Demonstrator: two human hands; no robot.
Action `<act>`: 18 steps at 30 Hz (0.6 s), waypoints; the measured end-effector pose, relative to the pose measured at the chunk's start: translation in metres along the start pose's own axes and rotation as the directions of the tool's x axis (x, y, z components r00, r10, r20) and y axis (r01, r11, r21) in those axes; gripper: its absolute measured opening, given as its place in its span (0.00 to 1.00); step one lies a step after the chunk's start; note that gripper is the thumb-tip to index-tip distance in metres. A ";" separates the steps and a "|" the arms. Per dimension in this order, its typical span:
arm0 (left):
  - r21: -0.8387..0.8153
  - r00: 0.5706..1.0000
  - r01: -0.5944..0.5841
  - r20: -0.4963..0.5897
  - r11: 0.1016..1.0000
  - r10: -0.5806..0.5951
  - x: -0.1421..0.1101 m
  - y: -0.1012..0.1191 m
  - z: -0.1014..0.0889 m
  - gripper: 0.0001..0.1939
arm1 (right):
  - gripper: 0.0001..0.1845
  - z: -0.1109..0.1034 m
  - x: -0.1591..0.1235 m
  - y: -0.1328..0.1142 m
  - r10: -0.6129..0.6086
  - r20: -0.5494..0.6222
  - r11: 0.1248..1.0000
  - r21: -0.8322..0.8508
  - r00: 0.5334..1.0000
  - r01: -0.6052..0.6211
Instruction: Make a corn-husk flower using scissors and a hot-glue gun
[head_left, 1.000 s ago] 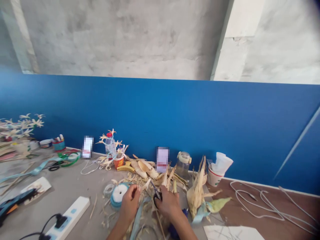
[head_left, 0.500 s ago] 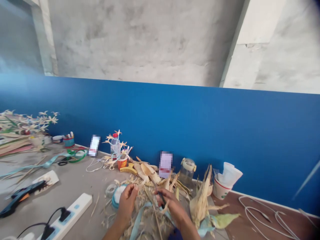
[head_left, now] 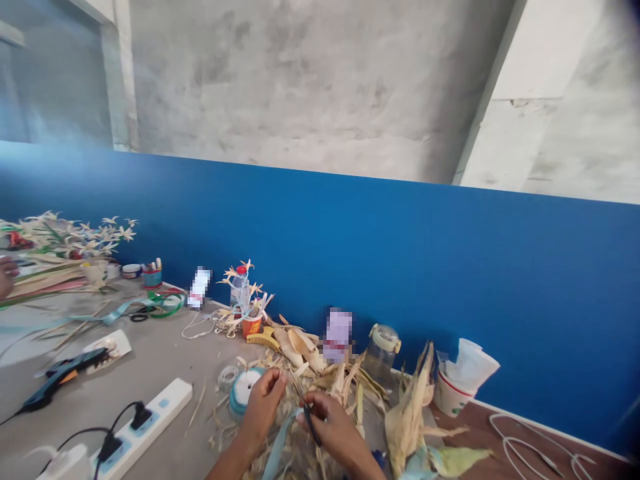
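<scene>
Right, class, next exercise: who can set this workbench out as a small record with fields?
Left hand: the left hand, fingertips pinched; anything between them too small to tell
Right hand: the right hand, holding scissors
Beside left hand: ribbon spool
Right side: dried husks, paper cup
Left side: power strip with black plugs
Behind: blue partition
Standing near partition: lidded clear bottle
</scene>
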State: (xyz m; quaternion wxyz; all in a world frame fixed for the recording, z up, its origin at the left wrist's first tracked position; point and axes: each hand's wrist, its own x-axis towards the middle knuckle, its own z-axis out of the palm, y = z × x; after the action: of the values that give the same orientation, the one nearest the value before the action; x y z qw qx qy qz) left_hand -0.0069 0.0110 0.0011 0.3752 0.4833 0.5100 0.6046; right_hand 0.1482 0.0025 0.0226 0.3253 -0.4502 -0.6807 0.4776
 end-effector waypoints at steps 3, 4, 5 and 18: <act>0.000 1.000 0.004 0.006 1.000 -0.004 0.000 0.000 0.000 0.18 | 0.11 0.001 0.001 0.003 -0.015 -0.007 1.000 -0.009 1.000 0.015; 0.000 1.000 0.003 0.007 1.000 -0.003 0.000 0.001 0.000 0.18 | 0.10 0.001 0.001 0.003 -0.020 -0.011 1.000 -0.018 1.000 0.020; 0.000 1.000 0.004 0.008 1.000 -0.004 0.000 0.001 0.000 0.18 | 0.09 0.001 0.001 0.003 -0.024 -0.012 0.999 -0.024 1.000 0.024; 0.026 0.997 0.059 0.055 0.998 -0.060 0.001 -0.005 0.003 0.16 | 0.07 -0.001 0.001 0.011 -0.012 0.044 1.000 -0.011 0.999 0.013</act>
State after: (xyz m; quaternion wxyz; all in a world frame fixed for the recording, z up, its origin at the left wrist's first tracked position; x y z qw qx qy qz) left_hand -0.0044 0.0133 -0.0033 0.4012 0.4889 0.5208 0.5734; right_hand 0.1522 0.0056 0.0127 0.3105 -0.4371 -0.6933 0.4815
